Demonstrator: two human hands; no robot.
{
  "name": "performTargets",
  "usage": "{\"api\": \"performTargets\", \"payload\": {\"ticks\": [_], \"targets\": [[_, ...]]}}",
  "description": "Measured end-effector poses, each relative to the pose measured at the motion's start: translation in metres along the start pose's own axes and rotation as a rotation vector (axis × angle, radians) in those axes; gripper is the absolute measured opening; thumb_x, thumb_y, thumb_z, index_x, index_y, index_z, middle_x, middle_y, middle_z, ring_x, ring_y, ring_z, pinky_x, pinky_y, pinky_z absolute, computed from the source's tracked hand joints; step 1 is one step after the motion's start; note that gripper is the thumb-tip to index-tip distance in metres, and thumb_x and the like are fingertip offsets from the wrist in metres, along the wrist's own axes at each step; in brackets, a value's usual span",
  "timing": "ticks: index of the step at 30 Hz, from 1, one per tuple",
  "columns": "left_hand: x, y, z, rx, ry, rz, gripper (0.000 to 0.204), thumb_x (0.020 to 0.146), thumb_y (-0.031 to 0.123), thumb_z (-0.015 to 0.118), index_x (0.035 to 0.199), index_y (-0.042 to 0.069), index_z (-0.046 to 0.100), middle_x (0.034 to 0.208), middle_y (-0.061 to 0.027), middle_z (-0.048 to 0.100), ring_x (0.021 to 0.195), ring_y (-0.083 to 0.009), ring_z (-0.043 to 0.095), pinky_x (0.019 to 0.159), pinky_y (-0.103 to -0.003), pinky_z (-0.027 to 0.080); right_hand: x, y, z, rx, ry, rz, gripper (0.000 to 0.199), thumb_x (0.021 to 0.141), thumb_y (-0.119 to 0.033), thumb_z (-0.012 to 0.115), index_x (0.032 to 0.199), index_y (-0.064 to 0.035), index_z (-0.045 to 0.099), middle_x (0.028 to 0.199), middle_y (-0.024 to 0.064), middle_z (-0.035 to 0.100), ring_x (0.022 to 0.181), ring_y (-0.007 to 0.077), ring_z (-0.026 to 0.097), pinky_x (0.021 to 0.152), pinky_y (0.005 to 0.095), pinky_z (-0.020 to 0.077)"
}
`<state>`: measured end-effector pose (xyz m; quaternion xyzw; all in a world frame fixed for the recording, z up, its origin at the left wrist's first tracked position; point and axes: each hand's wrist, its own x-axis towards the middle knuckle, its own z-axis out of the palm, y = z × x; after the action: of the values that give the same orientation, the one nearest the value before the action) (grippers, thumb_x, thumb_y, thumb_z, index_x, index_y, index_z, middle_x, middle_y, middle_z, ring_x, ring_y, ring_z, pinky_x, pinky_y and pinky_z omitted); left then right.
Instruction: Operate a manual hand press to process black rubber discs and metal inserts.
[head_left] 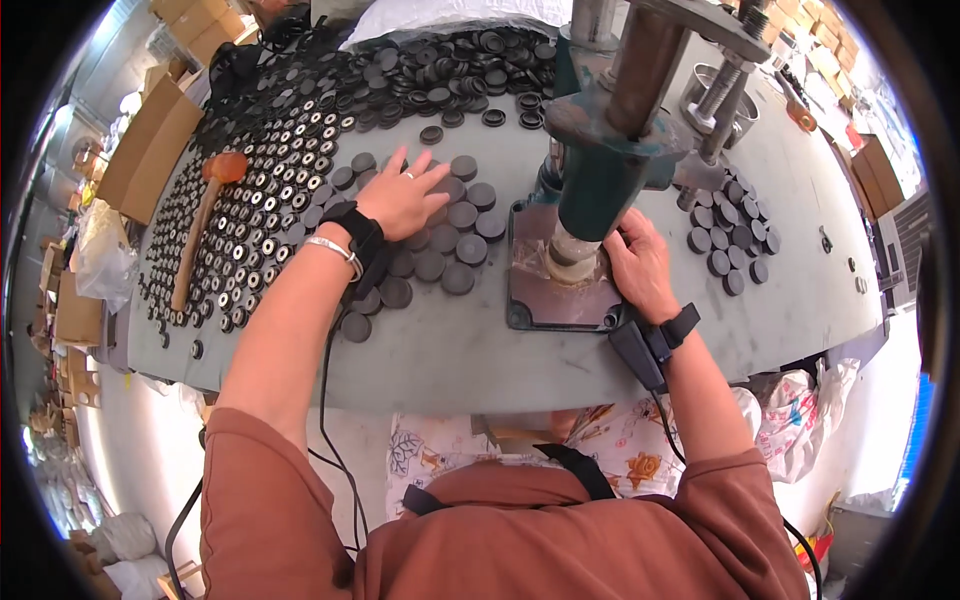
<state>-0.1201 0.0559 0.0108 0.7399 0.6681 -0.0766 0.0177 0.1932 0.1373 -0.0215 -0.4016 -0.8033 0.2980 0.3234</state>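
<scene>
My left hand [398,200] is open, fingers spread, over a cluster of round dark grey caps [458,278] on the table. Right of it stands a dark green bench press [600,190] with a metal base plate [560,308]. A pale round die piece [572,262] sits under its ram. My right hand [642,268] is at the right side of the ram and die, its fingers bent and close together. The press hides the fingertips, so what they hold, if anything, does not show.
Many small black rings with pale centres [262,222] cover the left of the table, with a wooden-handled mallet [200,230] on them. Black caps [440,95] pile up at the back. Another group of dark caps [735,230] lies right of the press, near a metal bowl [745,115].
</scene>
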Motion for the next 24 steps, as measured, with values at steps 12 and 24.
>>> {"api": "performTargets", "payload": {"ticks": [12, 24], "targets": [[0.049, -0.008, -0.037, -0.201, -0.021, -0.226, 0.044, 0.093, 0.039, 0.038, 0.106, 0.003, 0.059, 0.107, -0.0198, 0.061, 0.102, -0.0360, 0.056, 0.086, -0.043, 0.044, -0.004, -0.001, 0.005, -0.024, 0.062, -0.025, 0.030, 0.086, -0.024, 0.058, 0.109, -0.0056, 0.064, 0.110, 0.0095, 0.063, 0.096, 0.0262, 0.056, 0.085, 0.0342, 0.0450], [0.015, 0.062, -0.003, -0.095, 0.087, 0.083, 0.041, 0.092, 0.029, 0.047, 0.129, 0.012, 0.046, 0.129, -0.0229, 0.042, 0.124, -0.0359, 0.039, 0.096, -0.049, 0.036, -0.004, 0.002, 0.005, 0.057, 0.046, 0.022, 0.032, 0.085, -0.027, 0.059, 0.108, -0.0058, 0.064, 0.104, 0.0078, 0.064, 0.090, 0.0244, 0.056, 0.081, 0.0332, 0.0459]]}}
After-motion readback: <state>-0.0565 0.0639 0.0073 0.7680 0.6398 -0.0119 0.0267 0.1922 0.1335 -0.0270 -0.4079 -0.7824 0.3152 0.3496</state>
